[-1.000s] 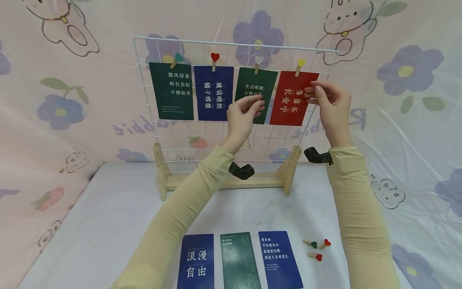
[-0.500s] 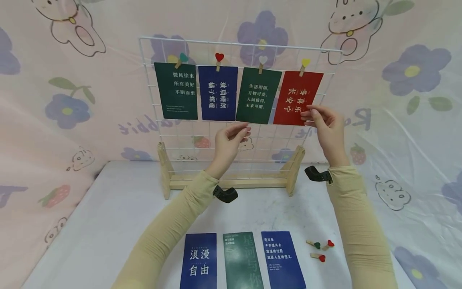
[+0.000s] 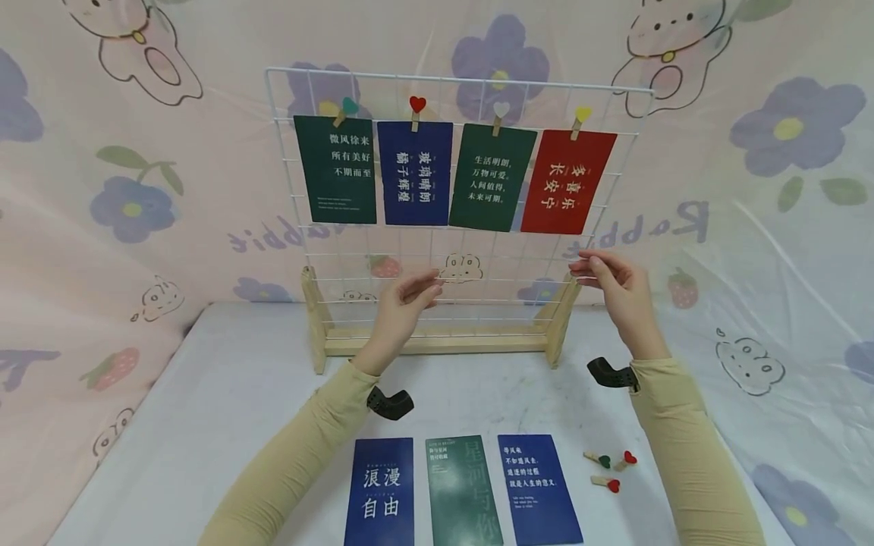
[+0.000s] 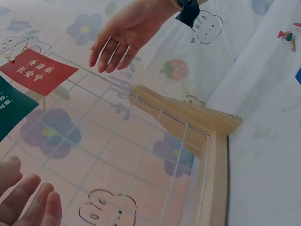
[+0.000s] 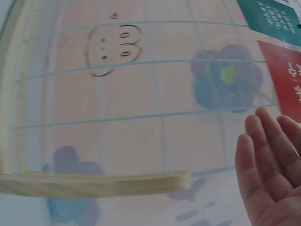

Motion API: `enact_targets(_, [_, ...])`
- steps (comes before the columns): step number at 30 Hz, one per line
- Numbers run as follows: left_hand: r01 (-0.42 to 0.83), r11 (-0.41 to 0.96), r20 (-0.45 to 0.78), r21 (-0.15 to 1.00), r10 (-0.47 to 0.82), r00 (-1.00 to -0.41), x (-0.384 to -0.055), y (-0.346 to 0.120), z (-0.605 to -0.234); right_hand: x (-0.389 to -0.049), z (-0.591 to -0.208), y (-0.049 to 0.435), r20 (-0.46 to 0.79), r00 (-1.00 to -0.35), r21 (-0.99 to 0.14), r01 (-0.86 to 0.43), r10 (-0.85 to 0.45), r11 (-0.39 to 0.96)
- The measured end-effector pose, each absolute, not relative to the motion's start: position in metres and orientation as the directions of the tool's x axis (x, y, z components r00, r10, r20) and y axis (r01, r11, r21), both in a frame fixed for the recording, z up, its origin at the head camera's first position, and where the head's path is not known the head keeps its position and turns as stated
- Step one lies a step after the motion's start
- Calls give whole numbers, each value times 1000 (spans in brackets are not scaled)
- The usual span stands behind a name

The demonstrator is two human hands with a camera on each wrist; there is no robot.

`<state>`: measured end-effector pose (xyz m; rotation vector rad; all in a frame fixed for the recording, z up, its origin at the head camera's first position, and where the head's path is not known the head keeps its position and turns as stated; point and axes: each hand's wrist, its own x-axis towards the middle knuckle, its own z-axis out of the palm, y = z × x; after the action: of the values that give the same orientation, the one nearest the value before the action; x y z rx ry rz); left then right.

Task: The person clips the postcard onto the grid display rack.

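Note:
Both hands hang in the air before a white wire grid rack [image 3: 437, 76], holding nothing. My left hand [image 3: 403, 307] is in front of the lower middle of the grid, fingers relaxed. My right hand [image 3: 617, 292] is by the grid's right wooden foot, below a red card [image 3: 568, 182]; its loose fingers show in the right wrist view. Along the upper grid hang a dark green card [image 3: 336, 171], a blue card [image 3: 415, 174], another green card [image 3: 493, 178] and the red one. Each hangs from a small wooden clip topped with a heart, such as the yellow heart clip [image 3: 580, 120].
On the white table [image 3: 225, 425] lie a blue card [image 3: 379, 493], a green card [image 3: 464, 493] and another blue card [image 3: 539, 489] in a row. To their right are a green heart clip [image 3: 601, 459] and two red heart clips [image 3: 608, 484]. Patterned cloth hangs behind.
Both hands have come down from the cards, the left also moving leftward. The right fingers have left the red card's edge. The hanging cards stay in place.

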<state>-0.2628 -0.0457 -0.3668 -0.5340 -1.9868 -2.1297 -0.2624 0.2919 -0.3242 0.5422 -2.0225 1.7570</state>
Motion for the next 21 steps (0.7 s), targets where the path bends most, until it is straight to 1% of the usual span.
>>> enact_targets(6, [292, -65, 299, 954, 159, -941, -250, -72, -385, -254, -349, 296, 492, -869, -851, -492, -46, 182])
enact_targets(11, [221, -40, 224, 975, 173, -959, -239, -89, -396, -244, -365, 299, 462, -884, -865, -466, -69, 185])
enact_targets(21, [136, -36, 141, 990, 220, -965, -226, -111, -420, -223, -393, 302, 348, -929, -883, -369, -122, 289])
